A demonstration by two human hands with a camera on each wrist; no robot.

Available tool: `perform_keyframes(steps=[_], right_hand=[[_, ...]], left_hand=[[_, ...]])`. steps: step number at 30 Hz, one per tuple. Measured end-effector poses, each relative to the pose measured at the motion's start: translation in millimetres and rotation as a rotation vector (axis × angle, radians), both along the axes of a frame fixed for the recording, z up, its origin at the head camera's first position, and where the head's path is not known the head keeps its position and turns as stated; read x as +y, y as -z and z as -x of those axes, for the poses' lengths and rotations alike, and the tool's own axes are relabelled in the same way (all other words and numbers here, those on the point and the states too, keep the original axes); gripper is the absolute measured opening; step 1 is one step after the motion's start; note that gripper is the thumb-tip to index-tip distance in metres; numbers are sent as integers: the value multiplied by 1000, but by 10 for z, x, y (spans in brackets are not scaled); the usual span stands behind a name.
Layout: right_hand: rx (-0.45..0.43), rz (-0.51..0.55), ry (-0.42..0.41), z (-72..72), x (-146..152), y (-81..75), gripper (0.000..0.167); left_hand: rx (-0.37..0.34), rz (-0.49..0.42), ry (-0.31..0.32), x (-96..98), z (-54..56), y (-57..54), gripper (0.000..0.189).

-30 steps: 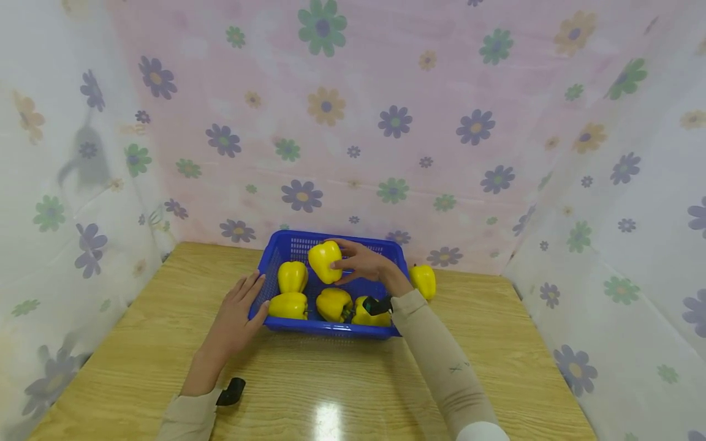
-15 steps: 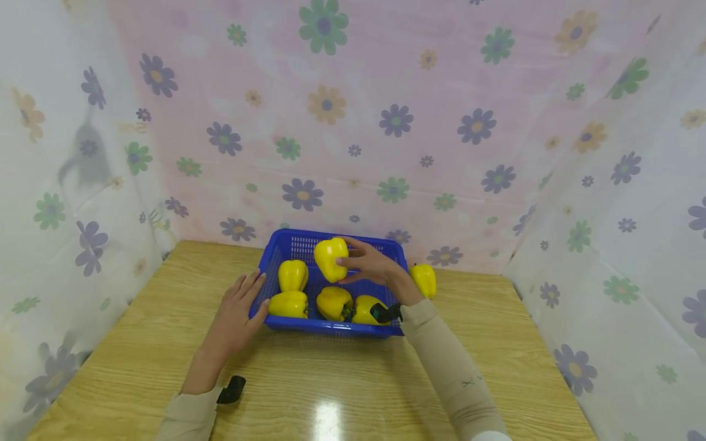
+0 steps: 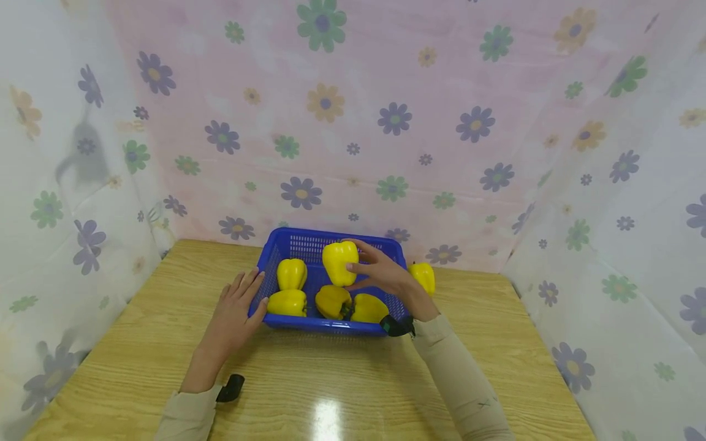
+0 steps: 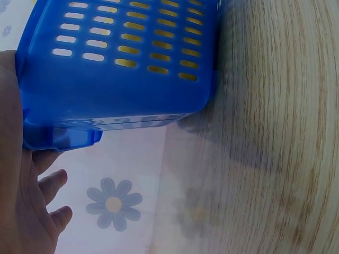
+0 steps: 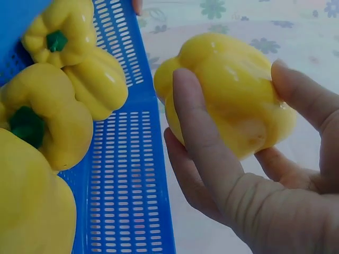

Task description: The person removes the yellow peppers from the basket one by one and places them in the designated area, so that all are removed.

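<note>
My right hand [image 3: 384, 274] holds a yellow bell pepper [image 3: 339, 263] over the back right part of a blue plastic basket [image 3: 331, 326]. In the right wrist view, fingers and thumb curve round that bell pepper [image 5: 228, 90]. Several other yellow bell peppers lie in the basket, one [image 3: 291, 274] at the left and one [image 3: 369, 308] at the front right. My left hand [image 3: 234, 315] rests on the basket's left rim, its fingers fairly straight and its thumb at the front corner. In the left wrist view the hand [image 4: 21, 196] lies against the rim, partly cut off.
Another yellow bell pepper [image 3: 423, 278] stands on the wooden table [image 3: 287, 386], just right of the basket. Flowered cloth [image 3: 353, 177] hangs behind the table and along both sides. The basket stands close to the back cloth.
My right hand has moved a little to the right with the bell pepper, uncovering more of the front right one. My left hand stays on the rim.
</note>
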State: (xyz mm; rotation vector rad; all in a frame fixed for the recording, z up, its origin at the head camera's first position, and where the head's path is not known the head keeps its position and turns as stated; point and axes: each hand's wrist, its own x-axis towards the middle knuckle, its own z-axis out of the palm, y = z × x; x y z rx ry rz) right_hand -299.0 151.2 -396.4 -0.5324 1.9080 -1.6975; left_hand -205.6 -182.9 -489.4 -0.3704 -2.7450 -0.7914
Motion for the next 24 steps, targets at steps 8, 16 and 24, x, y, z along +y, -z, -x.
perform_keyframes(steps=[8,16,24], right_hand=[[28,75,24,-188,213,16,66],[54,94,16,-328,435,42,68],[62,114,13,-467,675,101,70]], left_hand=[[-7,10,11,-8,-3,-16,60],[-3,9,11,-5,6,-23,60],[-3,10,11,-6,1,-15,60]])
